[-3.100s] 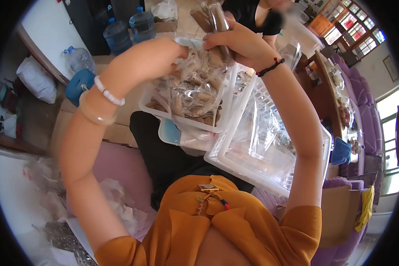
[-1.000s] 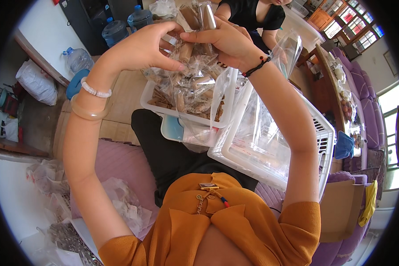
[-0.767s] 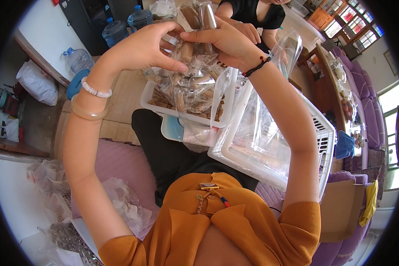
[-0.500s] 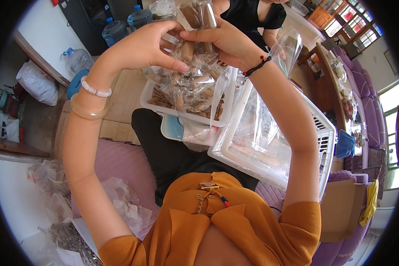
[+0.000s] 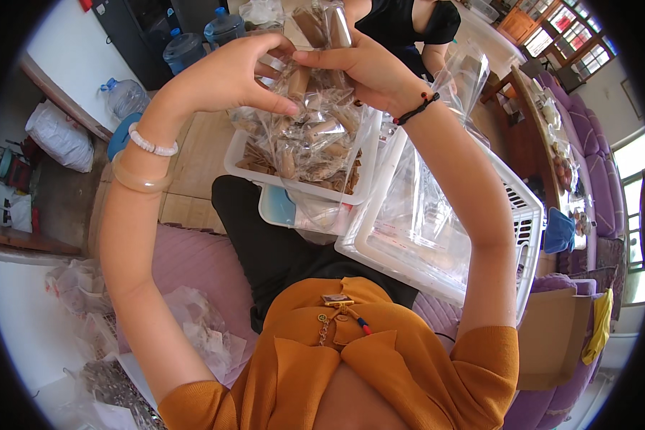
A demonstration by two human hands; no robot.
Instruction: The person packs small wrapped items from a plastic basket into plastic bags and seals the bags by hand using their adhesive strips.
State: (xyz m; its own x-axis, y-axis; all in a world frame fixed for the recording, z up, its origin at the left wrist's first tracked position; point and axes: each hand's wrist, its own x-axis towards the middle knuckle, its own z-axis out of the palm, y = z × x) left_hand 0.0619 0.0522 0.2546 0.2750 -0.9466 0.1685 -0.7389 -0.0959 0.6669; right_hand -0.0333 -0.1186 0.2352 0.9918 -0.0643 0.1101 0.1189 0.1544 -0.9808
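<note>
Above the white bin, my left hand [image 5: 226,75] curls round the near-left side of a clear plastic bag [image 5: 312,132], its thumb and fingers spread on either side of it. Inside the bag are several brown, roughly cylindrical pieces in clear wrapping. My right hand [image 5: 380,72] grips wrapped brown pieces [image 5: 338,29] at the bag's top, thumb stretched across them toward my left fingers; its other fingers are mostly hidden. Under the bag, the white bin [image 5: 247,172] holds loose brown pieces [image 5: 258,154].
To the right stands a white plastic basket [image 5: 527,236] holding clear bags [image 5: 423,215]. A blue-and-white container [image 5: 278,206] sits below the bin. Opposite me is a person in black [image 5: 401,29]. Large water bottles [image 5: 186,51] stand at far left, and a long wooden table [image 5: 534,129] at right.
My left hand has shifted very slightly left, and the clear bag sags a little lower over the bin. The right hand keeps its grip almost unmoved.
</note>
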